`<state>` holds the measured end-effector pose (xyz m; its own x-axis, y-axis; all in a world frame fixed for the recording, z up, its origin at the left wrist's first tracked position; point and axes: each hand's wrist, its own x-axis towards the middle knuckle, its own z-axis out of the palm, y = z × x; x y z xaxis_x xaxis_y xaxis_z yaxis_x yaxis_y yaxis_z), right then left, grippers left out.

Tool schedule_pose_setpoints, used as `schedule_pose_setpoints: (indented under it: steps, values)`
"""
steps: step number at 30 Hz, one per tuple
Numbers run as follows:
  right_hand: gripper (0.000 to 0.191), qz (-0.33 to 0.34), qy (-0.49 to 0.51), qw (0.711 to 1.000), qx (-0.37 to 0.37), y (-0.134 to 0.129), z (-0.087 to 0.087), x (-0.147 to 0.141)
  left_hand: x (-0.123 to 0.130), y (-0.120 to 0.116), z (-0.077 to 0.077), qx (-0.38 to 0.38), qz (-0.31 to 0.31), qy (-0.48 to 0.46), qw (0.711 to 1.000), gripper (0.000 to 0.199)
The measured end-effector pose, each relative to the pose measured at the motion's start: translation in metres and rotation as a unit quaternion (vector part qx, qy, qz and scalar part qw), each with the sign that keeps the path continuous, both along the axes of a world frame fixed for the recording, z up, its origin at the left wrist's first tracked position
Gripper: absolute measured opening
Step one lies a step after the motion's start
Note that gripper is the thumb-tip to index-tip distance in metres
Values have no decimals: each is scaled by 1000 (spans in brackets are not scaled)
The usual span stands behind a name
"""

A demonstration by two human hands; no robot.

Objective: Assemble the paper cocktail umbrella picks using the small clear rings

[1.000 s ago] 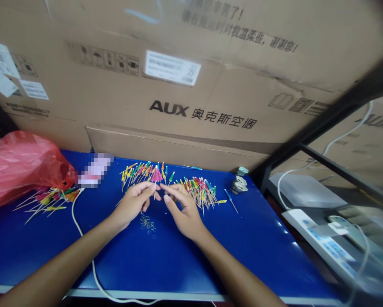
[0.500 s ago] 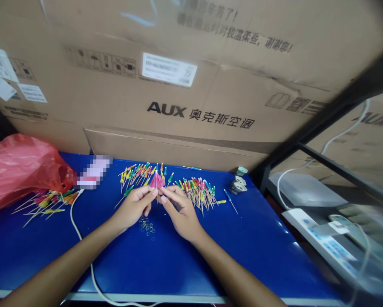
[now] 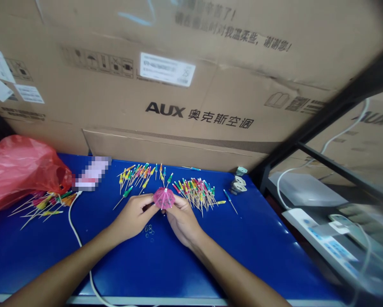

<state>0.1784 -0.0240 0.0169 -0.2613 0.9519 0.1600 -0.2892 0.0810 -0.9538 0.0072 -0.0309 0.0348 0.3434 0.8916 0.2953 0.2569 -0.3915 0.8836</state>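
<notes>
Blue covering spans the tabletop (image 3: 236, 260), with a large cardboard box (image 3: 210, 89) standing behind it. Above the middle, the left hand (image 3: 130, 218) and the right hand (image 3: 185, 221) come together, fingers mostly closed, holding a pink paper umbrella (image 3: 164, 198) between them, its canopy spread and facing up. That canopy hides the fingertips, so how each one grips is hard to make out. Small rings (image 3: 149, 230) lie just beside the left hand, and a folded green umbrella (image 3: 127, 192) rests beyond it. Farther back, folded umbrellas (image 3: 197, 192) cluster past the right hand. At the far left, a red plastic bag (image 3: 25, 164) sits beside more umbrellas (image 3: 46, 202); well to the right is a white power strip (image 3: 322, 241).
</notes>
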Motion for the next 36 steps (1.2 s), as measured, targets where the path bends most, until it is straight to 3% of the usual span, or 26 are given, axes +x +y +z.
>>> schedule_pose_setpoints:
  steps: [9, 14, 22, 29, 36]
  values:
    - [18, -85, -104, 969, 208, -8, 9, 6, -8, 5, -10, 106, 2, 50, 993, 21]
    - [17, -121, -150, 945, 263, -14, 10, 11, -8, 2, -10, 114, -15, 53, 992, 21]
    - [19, -129, -156, 947, 251, -14, 12, 10, -6, -1, -7, 113, -24, 46, 992, 23]
    - [19, -49, -148, 966, 205, -8, 18, 9, -3, -2, -2, 62, 23, 23, 998, 28]
    - [34, 46, -96, 988, 116, -1, 13, 12, -4, 1, -4, -14, 4, -26, 1000, 30]
